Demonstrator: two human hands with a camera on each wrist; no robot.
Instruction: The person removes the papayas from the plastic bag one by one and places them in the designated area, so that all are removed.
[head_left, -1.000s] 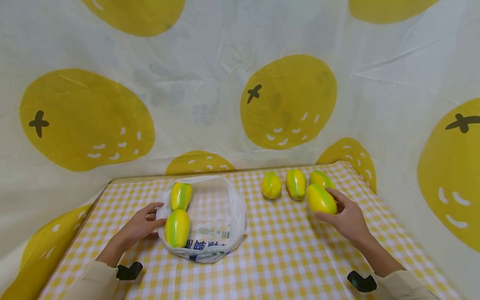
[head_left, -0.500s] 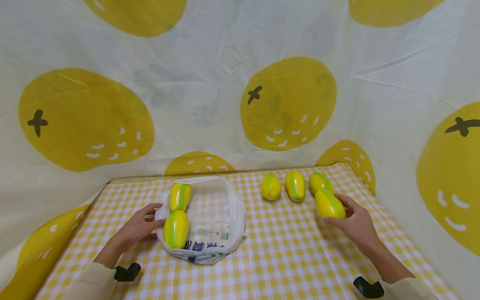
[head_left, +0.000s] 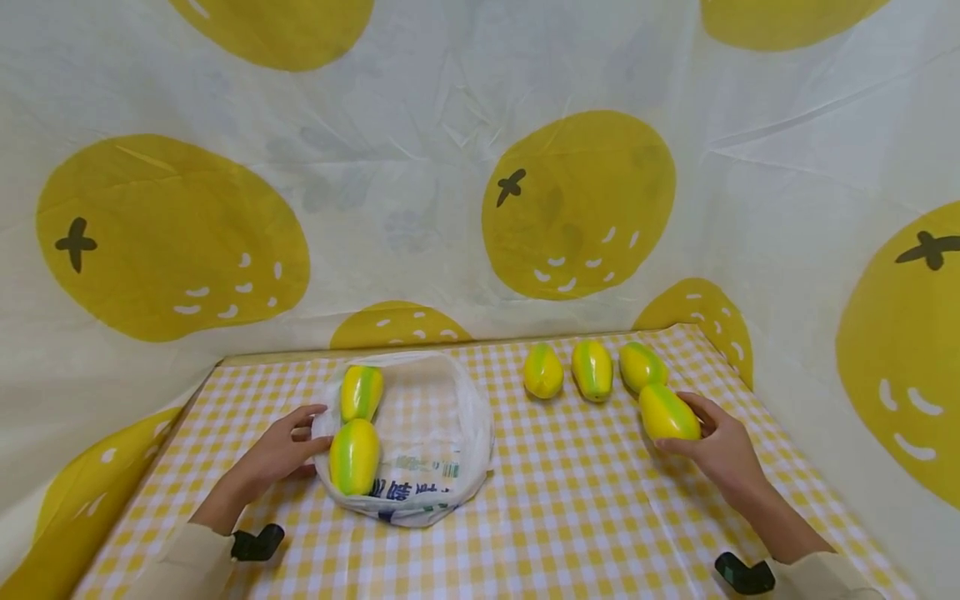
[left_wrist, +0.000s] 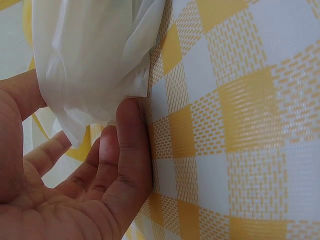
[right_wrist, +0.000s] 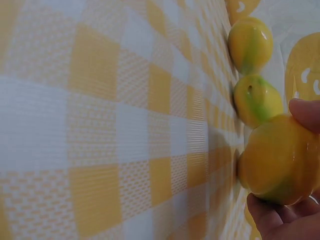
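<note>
R hand (head_left: 717, 443) pinches a smooth, glossy papaya-shaped fruit (head_left: 666, 415), yellow w/ green streaks, btwn thumb & bent fingers; it's toward the table's far R corner, can't tell if its underside touches the cloth. Three more fruits (head_left: 592, 370), same shiny skin & tapered ovals, sit in a row near the table's far edge, rightmost one just behind the held one. L hand (head_left: 283, 448) holds the L side of a thin, crinkly white plastic bag (head_left: 476, 417), thumb inside the rim, other fingers loosely bent outside. Bag mouth gapes roundish, L of table centre, blue & green print inside; two fruits (head_left: 356, 457) lie in it along its L wall. Tablecloth (head_left: 570, 517): yellow/white check, dash-textured, slight sheen
</note>
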